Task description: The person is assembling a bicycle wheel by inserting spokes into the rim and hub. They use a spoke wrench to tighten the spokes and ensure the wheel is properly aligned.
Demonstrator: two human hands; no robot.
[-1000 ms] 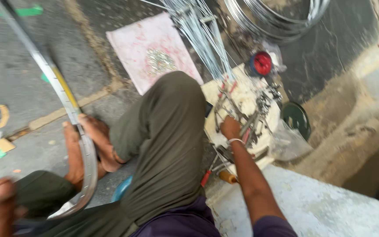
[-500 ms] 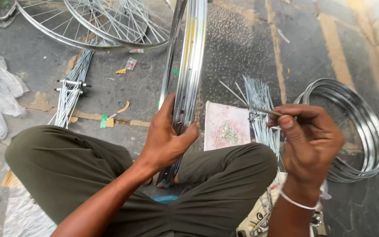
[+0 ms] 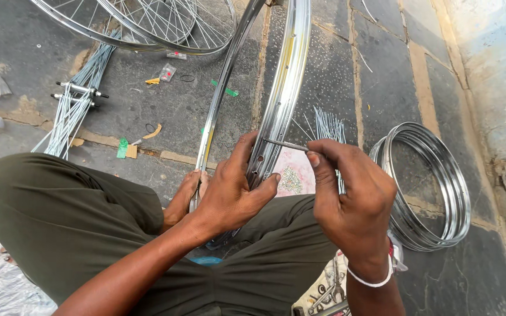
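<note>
So the biggest thing here is the stone-slab floor (image 3: 147, 111), dark grey pavers with pale joints, outdoors by the look of it, with a weathered bluish wall (image 3: 493, 70) along the right. Bits of paper and tape scraps are lying around.

Top left there are already laced wheels (image 3: 147, 23) lying flat, spokes all in. Right side has a stack of bare rims (image 3: 440, 193) lying on the ground, no spokes in them. Left of the person's knee is a bundle of spokes with hubs (image 3: 71, 108).

The chrome rim (image 3: 285, 88) being worked on stands upright between the crossed legs, resting down near the feet. Left hand (image 3: 229, 193) wraps it low down, fingers curled round the inner side and thumb pressed on the edge. Right hand (image 3: 352, 199) has its fingers pinching a single spoke (image 3: 285, 144), the tip touching the rim right at a hole.

Progress-wise I'd say this rim is barely started: I can't see any other spoke seated in it, so nearly the whole lacing is left. Loose spokes (image 3: 326, 126) and a little pile of nipples (image 3: 291, 181) sit on a pinkish sheet (image 3: 300, 167) behind the rim.
</note>
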